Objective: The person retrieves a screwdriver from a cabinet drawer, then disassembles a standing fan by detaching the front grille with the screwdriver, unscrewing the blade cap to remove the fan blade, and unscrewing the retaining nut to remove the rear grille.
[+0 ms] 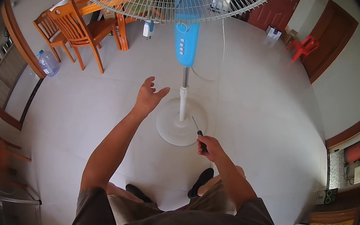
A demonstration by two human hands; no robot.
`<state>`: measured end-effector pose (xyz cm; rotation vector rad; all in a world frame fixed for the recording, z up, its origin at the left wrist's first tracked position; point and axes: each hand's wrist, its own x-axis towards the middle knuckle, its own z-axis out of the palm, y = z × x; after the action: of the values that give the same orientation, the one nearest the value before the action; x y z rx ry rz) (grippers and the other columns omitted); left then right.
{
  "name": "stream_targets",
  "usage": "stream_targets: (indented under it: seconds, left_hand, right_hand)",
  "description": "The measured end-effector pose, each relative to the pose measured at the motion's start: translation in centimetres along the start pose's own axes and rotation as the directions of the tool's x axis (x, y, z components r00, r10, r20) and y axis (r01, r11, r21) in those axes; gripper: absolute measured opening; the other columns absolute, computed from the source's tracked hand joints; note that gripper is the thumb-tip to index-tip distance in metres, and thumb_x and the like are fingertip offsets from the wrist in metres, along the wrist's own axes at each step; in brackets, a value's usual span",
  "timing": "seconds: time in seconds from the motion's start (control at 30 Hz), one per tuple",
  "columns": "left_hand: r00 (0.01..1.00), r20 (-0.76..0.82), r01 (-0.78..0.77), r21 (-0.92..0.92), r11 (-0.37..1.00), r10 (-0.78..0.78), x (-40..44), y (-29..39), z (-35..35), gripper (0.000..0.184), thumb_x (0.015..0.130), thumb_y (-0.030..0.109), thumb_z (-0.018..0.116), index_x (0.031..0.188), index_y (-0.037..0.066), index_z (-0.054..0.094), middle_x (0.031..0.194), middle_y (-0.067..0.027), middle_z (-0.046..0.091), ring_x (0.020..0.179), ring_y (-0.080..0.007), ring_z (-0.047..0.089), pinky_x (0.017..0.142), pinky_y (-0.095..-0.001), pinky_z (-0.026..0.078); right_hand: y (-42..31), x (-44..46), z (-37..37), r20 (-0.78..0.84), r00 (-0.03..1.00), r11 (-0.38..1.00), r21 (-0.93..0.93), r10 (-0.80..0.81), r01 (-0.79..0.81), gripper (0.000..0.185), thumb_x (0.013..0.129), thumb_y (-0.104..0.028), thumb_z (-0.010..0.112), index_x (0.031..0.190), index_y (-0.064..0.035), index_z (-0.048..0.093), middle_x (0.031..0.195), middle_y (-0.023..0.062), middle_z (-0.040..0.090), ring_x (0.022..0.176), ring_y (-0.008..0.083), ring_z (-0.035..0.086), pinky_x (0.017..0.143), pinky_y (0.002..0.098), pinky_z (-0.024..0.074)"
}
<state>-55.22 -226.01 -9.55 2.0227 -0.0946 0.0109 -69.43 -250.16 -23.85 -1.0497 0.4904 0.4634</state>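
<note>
A pedestal fan stands in front of me, with a wire grille (126, 4), a blue control box (185, 45) with several buttons, a pole (183, 99) and a round white base (167, 122) on the floor. My left hand (149, 96) is raised to the left of the pole, fingers apart and holding nothing. In my right hand (211, 149) is a screwdriver (199, 133) with a black handle; its thin shaft points up and left toward the base. Neither hand touches the fan. The grille's top lies outside the view.
Wooden chairs (75, 27) stand by a table at the back left, near a large plastic water bottle (48, 64). A white cord (224, 50) trails behind the fan. A red plastic chair (303, 48) is at the back right. My shoes (201, 182) are before the base.
</note>
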Motion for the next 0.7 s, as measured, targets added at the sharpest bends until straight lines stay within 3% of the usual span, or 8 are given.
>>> stream_targets:
  seconds: [0.13, 0.17, 0.27, 0.3, 0.5, 0.6, 0.7]
  left_hand:
    - [0.982, -0.104, -0.139, 0.147, 0.979, 0.155, 4.6, 4.0, 3.0, 0.105, 0.068, 0.04, 0.079, 0.137, -0.011, 0.02, 0.129, -0.0307, 0.04, 0.119, -0.0393, 0.044, 0.096, -0.0409, 0.042]
    - [0.973, -0.135, -0.161, 0.184, 0.97, 0.187, 5.9, 4.4, 3.8, 0.109, 0.066, 0.041, 0.08, 0.137, -0.012, 0.017, 0.13, -0.0316, 0.038, 0.12, -0.0402, 0.043, 0.097, -0.0412, 0.041]
    - [0.946, -0.211, -0.212, 0.166, 0.963, 0.245, 7.9, 6.5, 6.2, 0.11, 0.062, 0.043, 0.083, 0.134, -0.013, 0.02, 0.131, -0.0321, 0.036, 0.122, -0.04, 0.041, 0.098, -0.0409, 0.04]
    - [0.948, -0.221, -0.216, 0.087, 0.972, 0.231, 9.0, 6.7, 7.0, 0.102, 0.06, 0.041, 0.084, 0.128, -0.01, 0.028, 0.126, -0.0294, 0.041, 0.116, -0.0372, 0.046, 0.094, -0.0403, 0.042]
    - [0.921, -0.253, -0.352, -0.214, 0.911, 0.296, 11.4, 6.8, 8.9, 0.082, 0.061, 0.031, 0.086, 0.116, -0.005, 0.037, 0.113, -0.0208, 0.047, 0.099, -0.0291, 0.052, 0.084, -0.038, 0.046]
    - [0.875, -0.291, -0.427, -0.089, 0.9, 0.386, 11.5, 6.8, 9.1, 0.076, 0.062, 0.028, 0.085, 0.114, -0.005, 0.038, 0.114, -0.0196, 0.047, 0.098, -0.0281, 0.053, 0.083, -0.0375, 0.046]
    - [0.881, -0.261, -0.428, -0.079, 0.901, 0.395, 9.9, 6.2, 9.7, 0.086, 0.065, 0.028, 0.083, 0.124, -0.009, 0.033, 0.123, -0.0235, 0.044, 0.111, -0.0318, 0.049, 0.093, -0.038, 0.042]
  right_hand:
    - [3.6, 1.1, -3.0, -0.074, 0.995, 0.994, 0.092, 0.072, -0.065, 0.023, 0.086, -0.026, 0.061, 0.078, -0.0061, 0.053, 0.066, 0.0022, 0.051, 0.055, 0.0132, 0.049, 0.053, 0.0303, 0.0439]
    - [4.2, 1.5, -3.2, -0.115, 0.99, 0.997, 0.027, 0.081, -0.078, 0.024, 0.085, -0.027, 0.062, 0.077, -0.0062, 0.053, 0.064, 0.0023, 0.051, 0.055, 0.013, 0.049, 0.052, 0.0303, 0.0433]
    - [3.5, 0.0, -1.7, -0.023, 0.998, 0.994, -0.084, -0.064, 0.062, 0.024, 0.084, -0.026, 0.062, 0.075, -0.0059, 0.053, 0.063, 0.0028, 0.052, 0.051, 0.013, 0.048, 0.049, 0.03, 0.0422]
    - [3.3, 0.0, -1.7, -0.012, 0.998, 0.993, -0.097, -0.062, 0.06, 0.024, 0.084, -0.025, 0.062, 0.075, -0.0056, 0.053, 0.063, 0.003, 0.052, 0.049, 0.013, 0.048, 0.048, 0.0296, 0.0415]
    - [2.9, 0.2, -2.4, 0.002, 0.997, 0.978, -0.193, -0.078, 0.077, 0.022, 0.086, -0.024, 0.06, 0.077, -0.0048, 0.053, 0.061, 0.0034, 0.052, 0.046, 0.0128, 0.047, 0.046, 0.0281, 0.0397]
    - [2.8, 0.7, -2.9, -0.013, 0.995, 0.973, -0.208, -0.101, 0.096, 0.025, 0.085, -0.024, 0.061, 0.076, -0.0019, 0.054, 0.062, 0.0041, 0.052, 0.044, 0.0121, 0.046, 0.042, 0.0274, 0.0387]
    - [2.2, 0.9, -3.1, -0.012, 0.996, 0.973, -0.215, -0.094, 0.089, 0.025, 0.085, -0.024, 0.061, 0.076, -0.0014, 0.054, 0.063, 0.0041, 0.052, 0.045, 0.0118, 0.046, 0.042, 0.0274, 0.0391]
